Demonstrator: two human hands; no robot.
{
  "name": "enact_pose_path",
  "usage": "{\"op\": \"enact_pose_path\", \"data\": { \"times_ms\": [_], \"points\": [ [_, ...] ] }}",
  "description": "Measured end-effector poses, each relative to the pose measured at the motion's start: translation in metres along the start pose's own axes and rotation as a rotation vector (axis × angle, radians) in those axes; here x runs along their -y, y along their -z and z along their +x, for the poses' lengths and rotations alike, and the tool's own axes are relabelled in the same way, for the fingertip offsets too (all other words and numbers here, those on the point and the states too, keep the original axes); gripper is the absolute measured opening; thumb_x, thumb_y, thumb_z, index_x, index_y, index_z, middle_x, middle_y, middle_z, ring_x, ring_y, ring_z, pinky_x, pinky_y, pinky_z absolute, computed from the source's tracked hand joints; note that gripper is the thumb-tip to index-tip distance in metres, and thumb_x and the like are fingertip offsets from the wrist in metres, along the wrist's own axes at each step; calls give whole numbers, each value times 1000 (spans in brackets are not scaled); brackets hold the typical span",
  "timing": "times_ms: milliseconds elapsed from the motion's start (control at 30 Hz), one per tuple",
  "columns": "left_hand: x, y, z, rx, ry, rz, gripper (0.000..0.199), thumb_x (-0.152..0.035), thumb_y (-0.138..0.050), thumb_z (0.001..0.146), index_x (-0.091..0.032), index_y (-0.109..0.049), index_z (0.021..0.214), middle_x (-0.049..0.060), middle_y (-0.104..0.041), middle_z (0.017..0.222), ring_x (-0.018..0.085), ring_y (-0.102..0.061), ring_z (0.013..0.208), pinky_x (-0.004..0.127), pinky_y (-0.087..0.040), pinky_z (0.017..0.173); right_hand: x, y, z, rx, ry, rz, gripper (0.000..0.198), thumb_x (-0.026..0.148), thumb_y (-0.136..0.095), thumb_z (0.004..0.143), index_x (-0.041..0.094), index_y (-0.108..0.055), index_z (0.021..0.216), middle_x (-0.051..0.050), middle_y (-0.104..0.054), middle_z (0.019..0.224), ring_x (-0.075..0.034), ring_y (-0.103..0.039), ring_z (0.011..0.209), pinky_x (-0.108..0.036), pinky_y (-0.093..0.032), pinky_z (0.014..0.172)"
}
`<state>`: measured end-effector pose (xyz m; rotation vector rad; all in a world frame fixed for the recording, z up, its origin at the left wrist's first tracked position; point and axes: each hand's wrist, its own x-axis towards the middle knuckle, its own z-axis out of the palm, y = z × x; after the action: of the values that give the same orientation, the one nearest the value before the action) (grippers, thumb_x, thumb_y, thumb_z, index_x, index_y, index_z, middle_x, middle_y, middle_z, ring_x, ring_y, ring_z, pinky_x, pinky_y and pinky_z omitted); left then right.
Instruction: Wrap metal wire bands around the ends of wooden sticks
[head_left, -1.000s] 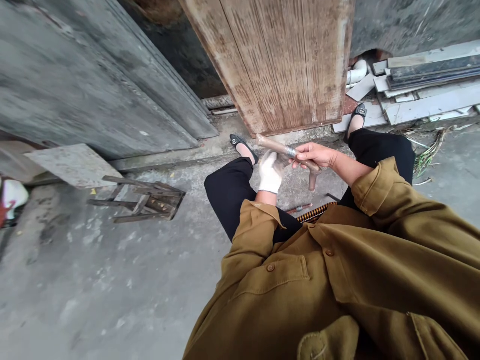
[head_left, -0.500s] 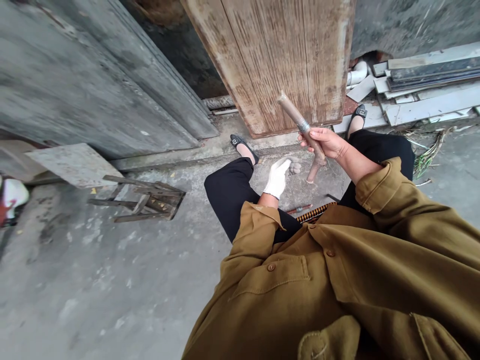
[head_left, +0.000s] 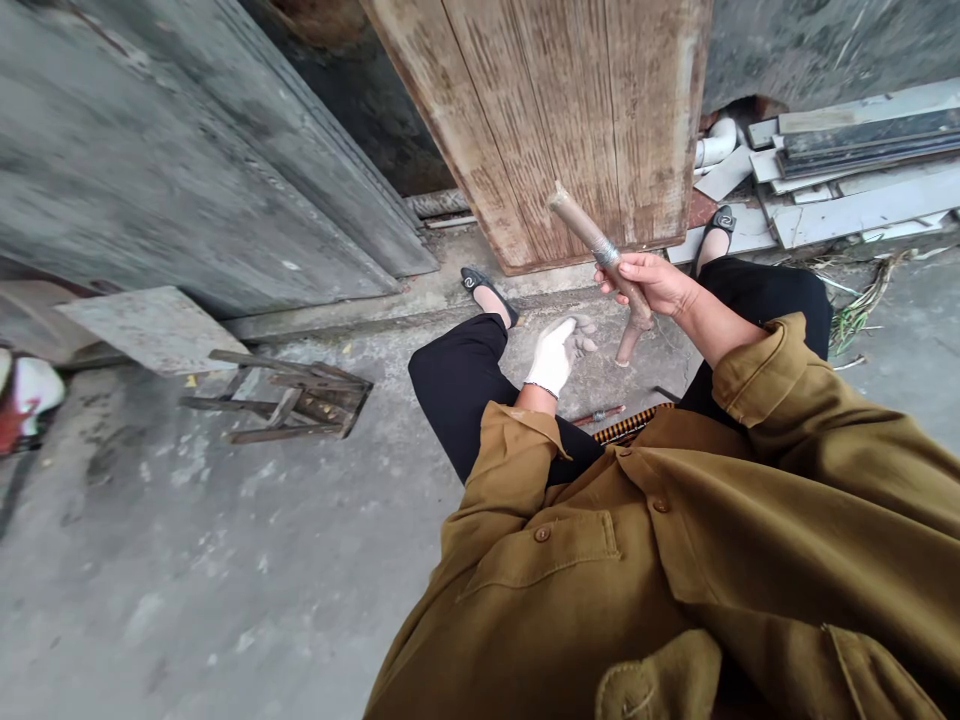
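My bare right hand (head_left: 649, 282) is closed around a thick, forked wooden stick (head_left: 579, 219). Just beyond the fingertips, several turns of metal wire (head_left: 606, 251) are wound about the stick. Its far end slants up and left, while the crooked lower end hangs below my palm. My left hand (head_left: 556, 352), in a white work glove with grey fingers, hovers to the left of that lower end, apart from it. The gloved fingers are loosely curved, with nothing visible in them. Near my lap lies a thin reddish stick (head_left: 611, 412) with wire around its middle.
A wooden panel (head_left: 570, 120) leans in front of me, between my feet. Stacked boards (head_left: 862, 200) and a white pipe (head_left: 718, 145) are on the right. On the left, a small wooden stool (head_left: 300, 398) lies tipped over on the concrete floor (head_left: 247, 560).
The stick's upper end has tilted slightly left in my right hand. The gloved fingers of my left hand have loosened a little.
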<state>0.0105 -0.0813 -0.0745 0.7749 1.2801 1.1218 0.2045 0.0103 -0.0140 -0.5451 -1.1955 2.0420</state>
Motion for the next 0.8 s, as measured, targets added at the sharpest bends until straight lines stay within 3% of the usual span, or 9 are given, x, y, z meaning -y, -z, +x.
{"op": "enact_pose_path", "data": {
  "times_ms": [200, 367, 533, 633, 800],
  "points": [
    [5, 3, -4, 194, -10, -145, 25, -32, -68, 76, -13, -72, 91, 11, -72, 87, 18, -68, 71, 29, -53, 62, 1, 6, 3, -54, 11, 18, 46, 46, -83, 69, 12, -64, 95, -7, -70, 96, -13, -66, 79, -17, -51, 51],
    [7, 5, -2, 185, 68, -257, 23, -27, -67, 74, -13, -71, 91, 12, -73, 99, 21, -69, 82, 32, -55, 66, 2, 5, 3, -65, 12, 16, 45, 46, -83, 69, 13, -64, 95, -6, -70, 92, -12, -65, 78, -17, -50, 50],
    [8, 5, -4, 172, 122, -197, 19, -28, -68, 77, -15, -71, 90, 13, -73, 89, 21, -69, 78, 31, -54, 66, 6, 3, 2, -75, 30, 20, 46, 46, -84, 68, 13, -65, 93, -8, -70, 95, -13, -64, 80, -17, -50, 51],
    [8, 5, -5, 188, 121, -185, 26, -34, -69, 75, -13, -69, 91, 11, -71, 85, 18, -68, 70, 30, -53, 62, 8, 4, 2, -93, 25, 15, 46, 46, -84, 66, 13, -65, 92, -9, -70, 95, -14, -64, 80, -17, -50, 50],
    [4, 3, -10, 242, 50, -97, 33, -38, -73, 72, -10, -68, 88, 6, -68, 74, 14, -63, 60, 27, -52, 59, 10, 7, 2, -128, 64, 17, 46, 48, -84, 67, 15, -65, 92, -7, -70, 94, -14, -65, 80, -18, -50, 50]
  ]
}}
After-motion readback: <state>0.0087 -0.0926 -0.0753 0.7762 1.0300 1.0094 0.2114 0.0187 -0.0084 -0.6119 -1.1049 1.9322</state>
